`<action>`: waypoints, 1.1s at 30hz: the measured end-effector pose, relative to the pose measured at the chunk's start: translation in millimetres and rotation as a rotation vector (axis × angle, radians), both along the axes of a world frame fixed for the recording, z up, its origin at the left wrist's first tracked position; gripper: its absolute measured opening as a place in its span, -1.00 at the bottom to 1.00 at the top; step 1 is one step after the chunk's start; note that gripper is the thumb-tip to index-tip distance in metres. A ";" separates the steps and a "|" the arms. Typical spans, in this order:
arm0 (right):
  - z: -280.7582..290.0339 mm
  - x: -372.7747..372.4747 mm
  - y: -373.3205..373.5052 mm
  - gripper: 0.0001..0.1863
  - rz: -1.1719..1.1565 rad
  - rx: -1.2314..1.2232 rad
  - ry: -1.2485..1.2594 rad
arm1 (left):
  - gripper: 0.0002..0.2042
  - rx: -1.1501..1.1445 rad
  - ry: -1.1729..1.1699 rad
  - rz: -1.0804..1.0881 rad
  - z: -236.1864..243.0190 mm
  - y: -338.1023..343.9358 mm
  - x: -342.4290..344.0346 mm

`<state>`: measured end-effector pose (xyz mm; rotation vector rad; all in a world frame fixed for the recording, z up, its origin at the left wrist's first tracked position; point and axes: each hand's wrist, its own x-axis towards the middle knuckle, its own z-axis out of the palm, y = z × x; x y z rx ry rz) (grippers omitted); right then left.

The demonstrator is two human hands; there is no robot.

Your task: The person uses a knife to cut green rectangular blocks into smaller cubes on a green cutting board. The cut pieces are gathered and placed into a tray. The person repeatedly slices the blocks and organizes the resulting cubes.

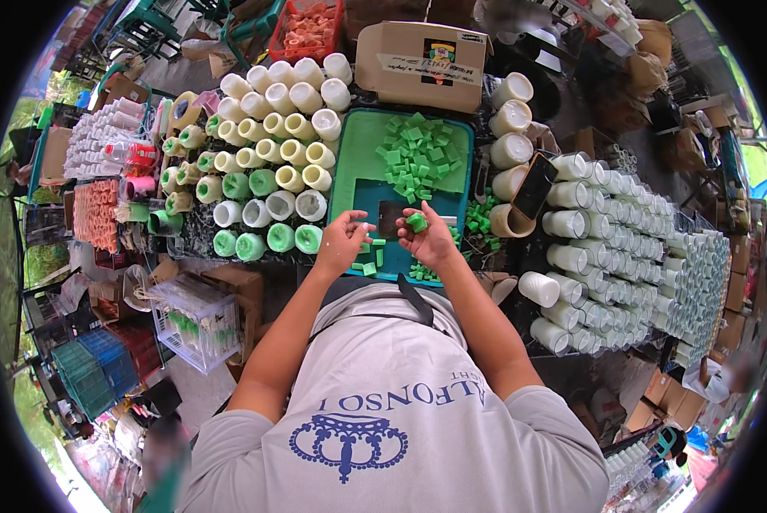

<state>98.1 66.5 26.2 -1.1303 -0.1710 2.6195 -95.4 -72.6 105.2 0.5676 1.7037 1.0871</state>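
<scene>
My left hand (342,241) and my right hand (429,238) are raised side by side over the near edge of a teal tray (342,162). In the fingers of my right hand sits a small green cube (416,222). The fingertips of my left hand pinch a thin pale sliver (361,226). A heap of green cubes (416,156) lies on a green sheet at the tray's far half. A dark flat scraper blade (390,219) rests on the tray between my hands. A few loose green cubes (370,256) lie under my left hand.
Rows of white, cream and green cups (274,154) stand left of the tray. Many white cups (623,248) fill the right side. A cardboard box (421,61) sits behind the tray, a phone (534,186) to its right. Crates and baskets (101,359) crowd the lower left.
</scene>
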 end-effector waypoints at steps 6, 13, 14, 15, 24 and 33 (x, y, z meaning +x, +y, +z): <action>-31.5 11.9 57.0 -0.70 0.028 0.327 -0.394 | -0.69 -0.031 0.354 -0.147 -42.4 -39.5 -14.2; -41.1 13.0 139.3 -0.57 0.609 1.312 -1.045 | -0.66 0.000 0.853 -0.320 -50.2 -55.0 -11.3; -31.9 7.2 143.1 -0.53 0.572 1.376 -1.032 | -0.65 0.003 0.860 -0.320 -53.2 -56.9 -9.6; -23.0 0.5 145.5 -0.48 0.532 1.437 -1.019 | -0.63 0.007 0.867 -0.322 -56.3 -58.3 -7.9; 36.6 -26.1 33.2 -0.65 0.749 2.009 -0.697 | -0.51 -0.024 1.075 -0.520 -76.7 -35.5 -1.1; -23.6 -26.4 -30.3 -0.81 0.871 2.030 -0.485 | -0.60 -0.086 0.703 -0.366 -64.1 -29.6 4.0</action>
